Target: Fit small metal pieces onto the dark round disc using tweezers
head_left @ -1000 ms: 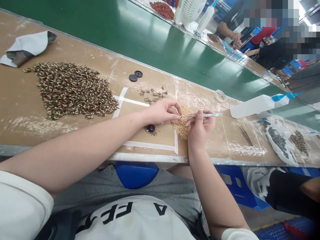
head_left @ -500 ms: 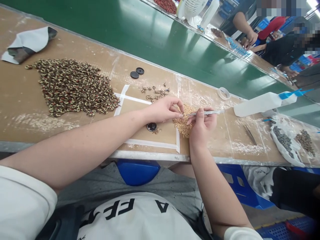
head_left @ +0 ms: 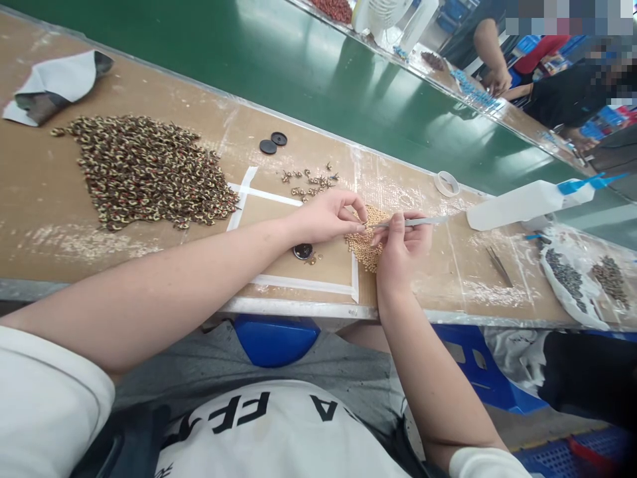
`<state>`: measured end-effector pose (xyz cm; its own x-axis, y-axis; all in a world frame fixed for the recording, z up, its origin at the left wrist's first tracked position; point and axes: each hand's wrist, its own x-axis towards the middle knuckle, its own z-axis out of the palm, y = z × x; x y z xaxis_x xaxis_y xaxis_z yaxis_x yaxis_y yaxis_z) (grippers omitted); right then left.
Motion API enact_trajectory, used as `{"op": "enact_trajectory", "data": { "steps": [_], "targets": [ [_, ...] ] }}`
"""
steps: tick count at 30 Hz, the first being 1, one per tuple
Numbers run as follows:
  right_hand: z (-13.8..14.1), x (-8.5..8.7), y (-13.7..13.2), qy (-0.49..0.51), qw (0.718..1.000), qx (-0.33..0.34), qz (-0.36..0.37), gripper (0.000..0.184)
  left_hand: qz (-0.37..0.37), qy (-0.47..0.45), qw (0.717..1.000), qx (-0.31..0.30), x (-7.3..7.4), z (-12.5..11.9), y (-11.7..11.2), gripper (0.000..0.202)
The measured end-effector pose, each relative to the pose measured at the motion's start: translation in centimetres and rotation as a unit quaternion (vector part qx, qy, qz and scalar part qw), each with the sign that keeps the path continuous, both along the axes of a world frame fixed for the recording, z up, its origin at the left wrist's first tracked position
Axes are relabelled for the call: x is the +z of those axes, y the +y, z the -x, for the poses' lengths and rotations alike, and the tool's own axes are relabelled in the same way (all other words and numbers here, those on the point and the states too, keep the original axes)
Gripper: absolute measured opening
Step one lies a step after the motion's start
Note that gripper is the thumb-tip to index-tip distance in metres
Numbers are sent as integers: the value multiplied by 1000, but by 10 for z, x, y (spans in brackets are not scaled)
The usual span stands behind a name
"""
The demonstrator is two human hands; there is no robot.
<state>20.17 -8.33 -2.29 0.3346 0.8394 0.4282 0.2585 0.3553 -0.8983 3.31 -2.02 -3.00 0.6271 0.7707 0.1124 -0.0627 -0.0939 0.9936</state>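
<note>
My left hand [head_left: 326, 216] hovers over the taped-off rectangle on the workbench, its thumb and forefinger pinched on a tiny piece I cannot make out. My right hand [head_left: 402, 249] grips metal tweezers [head_left: 413, 222], whose tip points left and meets the left fingertips. Beneath both hands lies a small heap of tan beads [head_left: 369, 242]. A round black cap [head_left: 302, 251] sits just below my left hand. A few small finished pieces [head_left: 311, 182] lie beyond it.
A large pile of brown patterned parts [head_left: 146, 174] covers the bench's left. Two black discs [head_left: 273, 143], a tape roll [head_left: 446, 183], a white squeeze bottle [head_left: 527, 201], spare tweezers [head_left: 499, 265] and a bag of dark parts [head_left: 572, 282] lie around. Other people work across the green conveyor [head_left: 318, 73].
Both hands stay together over the tan beads, with only slight finger movement. The view has shifted a little.
</note>
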Motion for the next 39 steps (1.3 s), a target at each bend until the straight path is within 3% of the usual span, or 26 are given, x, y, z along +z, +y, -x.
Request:
{"op": "enact_trajectory", "data": {
  "steps": [20,30,39],
  "targets": [
    [1,0,-3,-22,1000,5,8,29,-19,33,999,38,6,0,-4,13],
    [1,-2,-1,6,1000,12,-5,28,-22,21,999,29,4,0,-3,14],
    [1,1,-2,-33,999,-28,28,36,-22,10,1000,13,4,0,-2,14]
  ]
}}
